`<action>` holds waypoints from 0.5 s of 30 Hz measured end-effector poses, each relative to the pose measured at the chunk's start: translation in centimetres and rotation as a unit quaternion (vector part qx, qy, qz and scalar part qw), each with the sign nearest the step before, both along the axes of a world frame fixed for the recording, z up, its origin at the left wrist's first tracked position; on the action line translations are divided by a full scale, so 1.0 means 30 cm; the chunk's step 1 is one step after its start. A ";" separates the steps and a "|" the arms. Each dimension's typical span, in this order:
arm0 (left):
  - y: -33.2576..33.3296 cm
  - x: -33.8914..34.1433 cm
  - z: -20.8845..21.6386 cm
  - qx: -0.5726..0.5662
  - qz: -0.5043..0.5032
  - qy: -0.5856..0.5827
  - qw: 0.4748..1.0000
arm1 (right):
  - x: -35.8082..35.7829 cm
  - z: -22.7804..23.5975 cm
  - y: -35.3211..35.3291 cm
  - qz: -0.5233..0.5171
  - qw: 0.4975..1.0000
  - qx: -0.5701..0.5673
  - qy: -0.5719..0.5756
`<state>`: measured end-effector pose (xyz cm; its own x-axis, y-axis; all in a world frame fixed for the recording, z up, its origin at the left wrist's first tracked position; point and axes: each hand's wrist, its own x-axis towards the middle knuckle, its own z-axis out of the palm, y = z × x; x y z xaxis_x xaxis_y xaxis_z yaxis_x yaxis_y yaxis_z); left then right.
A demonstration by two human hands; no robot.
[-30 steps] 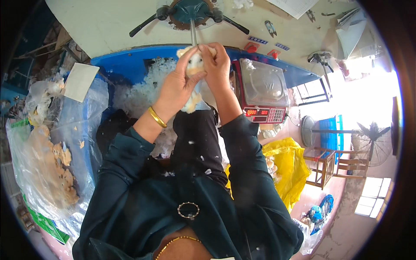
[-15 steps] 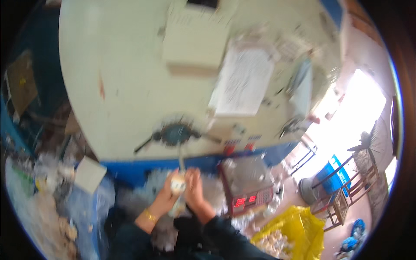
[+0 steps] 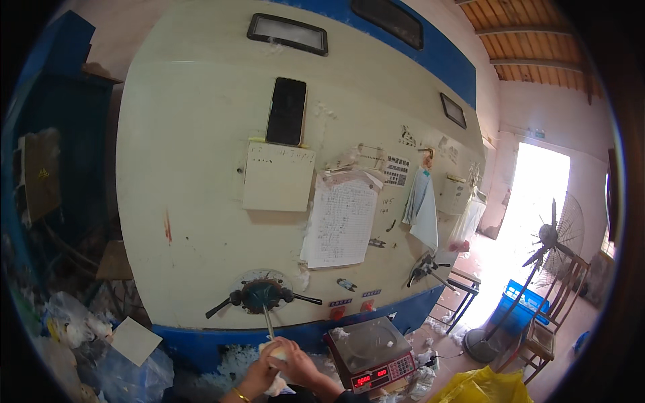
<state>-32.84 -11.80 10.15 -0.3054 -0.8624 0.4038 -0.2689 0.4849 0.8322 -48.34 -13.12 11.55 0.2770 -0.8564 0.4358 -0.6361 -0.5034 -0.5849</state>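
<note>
A thin metal tube [image 3: 268, 322] sticks out of a dark round fitting [image 3: 262, 295] low on the cream machine [image 3: 201, 134]. At the tube's end is a small pale plush piece [image 3: 275, 385], mostly covered by my fingers. My left hand [image 3: 255, 377], with a gold bracelet at its wrist, is closed on the piece from the left. My right hand [image 3: 297, 361] wraps over it from the right, fingers touching those of the left. How far the tube goes into the piece is hidden.
Right of my hands stands a red scale [image 3: 373, 349] with a steel pan. A yellow bag [image 3: 487, 386] lies at lower right. Farther right are a blue bin [image 3: 521, 309], a standing fan [image 3: 549, 235] and a chair [image 3: 543, 339]. Plastic bags [image 3: 131, 376] pile up at lower left.
The view has tilted up, so my hands sit lower in it. The right hand's raised fingers have folded over the plush piece, whose dark-spotted face is no longer visible.
</note>
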 end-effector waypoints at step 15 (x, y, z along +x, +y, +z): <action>-0.042 -0.031 0.079 -0.053 0.040 -0.068 0.996 | -0.030 0.115 -0.060 0.104 0.957 0.187 -0.194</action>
<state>-33.75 -13.05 12.51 -0.2944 -0.8413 0.4533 -0.4166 0.5399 0.7314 -49.25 -14.91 15.02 0.3382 -0.9166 0.2134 -0.2432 -0.3042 -0.9210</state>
